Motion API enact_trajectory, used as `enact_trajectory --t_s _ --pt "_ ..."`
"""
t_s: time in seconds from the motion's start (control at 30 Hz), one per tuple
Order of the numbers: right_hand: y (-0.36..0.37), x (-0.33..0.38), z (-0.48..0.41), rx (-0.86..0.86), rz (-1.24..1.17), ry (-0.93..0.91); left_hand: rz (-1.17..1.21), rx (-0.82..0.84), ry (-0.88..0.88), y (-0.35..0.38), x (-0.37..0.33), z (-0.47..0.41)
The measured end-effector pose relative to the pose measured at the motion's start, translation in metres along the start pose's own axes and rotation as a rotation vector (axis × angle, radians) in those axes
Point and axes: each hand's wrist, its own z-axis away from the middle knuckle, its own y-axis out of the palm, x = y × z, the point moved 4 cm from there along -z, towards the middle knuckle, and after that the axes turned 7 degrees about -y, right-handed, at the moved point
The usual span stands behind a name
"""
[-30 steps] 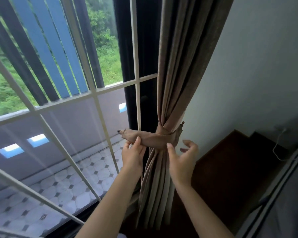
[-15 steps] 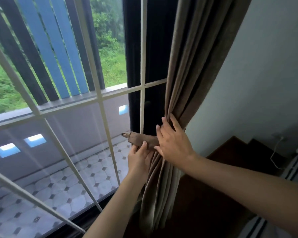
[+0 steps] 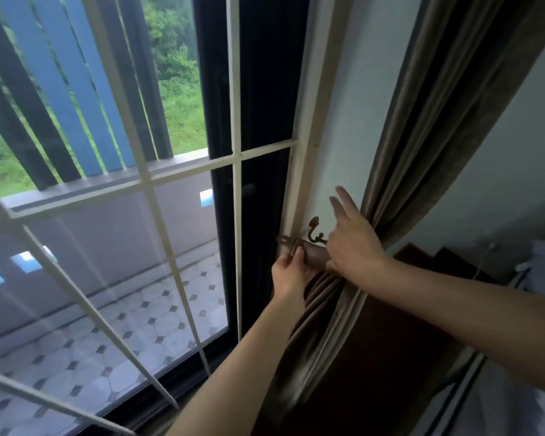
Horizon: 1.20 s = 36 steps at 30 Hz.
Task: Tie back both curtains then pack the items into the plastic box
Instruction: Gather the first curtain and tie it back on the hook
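Fingers [image 3: 297, 255] of left hand [image 3: 288, 276] pinch the tieback [image 3: 317, 257]; right hand [image 3: 354, 250], fingers straight, presses the curtain [image 3: 422, 168].

the curtain [image 3: 422, 152] was coloured a plain greyish brown, and the tieback [image 3: 316, 258] a warmer brown. the hook [image 3: 314, 231] was finished in dark bronze. the grille [image 3: 236, 89] was painted cream, the window frame [image 3: 214, 89] black. the balcony floor [image 3: 107, 357] was patterned with pale grey octagons and small dark diamonds. the slats [image 3: 59, 89] were painted blue and dark grey.
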Motion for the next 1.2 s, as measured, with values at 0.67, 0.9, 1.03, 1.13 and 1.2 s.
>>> enact_trajectory --t_s 0.67,0.9,1.03,1.13,1.2 --pt "0.041 0.011 -0.01 0.081 -0.005 -0.086 -0.57 -0.169 0.455 0.046 0.014 -0.059" --pt "0.024 0.011 -0.014 0.136 0.122 -0.226 -0.415 -0.114 0.336 0.043 0.026 -0.09" --pt "0.025 0.016 -0.019 0.127 0.121 -0.173 -0.673 -0.118 0.393 0.039 0.027 -0.104" --pt "0.023 0.016 -0.021 0.067 0.041 -0.145 -0.867 -0.083 0.53 0.042 0.021 -0.104" --pt "0.021 0.014 -0.021 0.041 0.016 -0.151 -1.003 -0.064 0.654 0.042 0.02 -0.107"
